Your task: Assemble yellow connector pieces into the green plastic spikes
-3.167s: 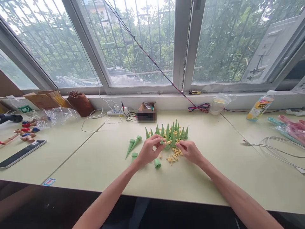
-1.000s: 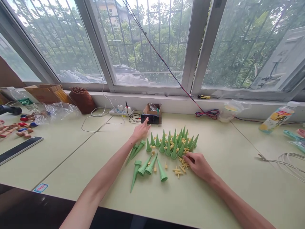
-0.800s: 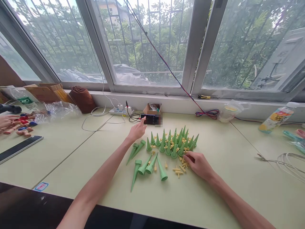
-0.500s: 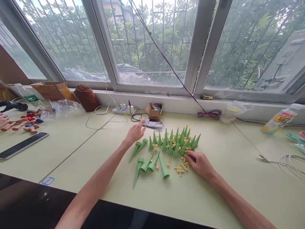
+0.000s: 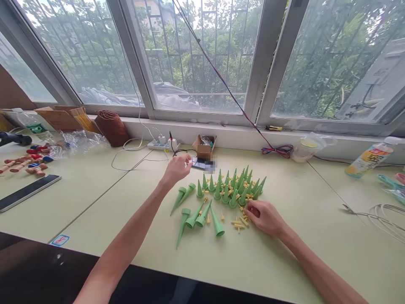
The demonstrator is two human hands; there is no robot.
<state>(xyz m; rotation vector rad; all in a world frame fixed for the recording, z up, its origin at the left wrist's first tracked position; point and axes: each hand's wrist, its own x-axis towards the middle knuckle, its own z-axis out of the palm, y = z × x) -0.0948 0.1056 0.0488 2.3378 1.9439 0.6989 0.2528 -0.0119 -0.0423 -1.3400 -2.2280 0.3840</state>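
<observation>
My left hand (image 5: pixel 177 168) hovers at the left end of a phone (image 5: pixel 198 163), thumb and forefinger bent with a gap between them. My right hand (image 5: pixel 262 216) rests on the table with curled fingers, beside small yellow T-shaped plastic valves (image 5: pixel 239 225); whatever its fingertips hold is hidden. Several green watering spikes (image 5: pixel 225 196) stand point-up in a cluster beyond it, with yellow valves among them. Between my arms lie more green spikes (image 5: pixel 218 223), some with wide open ends showing. Two capped spikes (image 5: pixel 179 198) lie close to my left forearm.
A small cardboard box (image 5: pixel 204 147) and a power strip (image 5: pixel 163 145) with cables stand by the window ledge. At left are wooden toys (image 5: pixel 37 169) and a dark-screened phone (image 5: pixel 30 192). A bottle (image 5: pixel 370 159) and looped cable (image 5: pixel 381 215) are on the right.
My left hand has drawn back slightly left from the phone, its forefinger now bent. The phone's screen has gone from light to dark. My right hand has barely shifted.
</observation>
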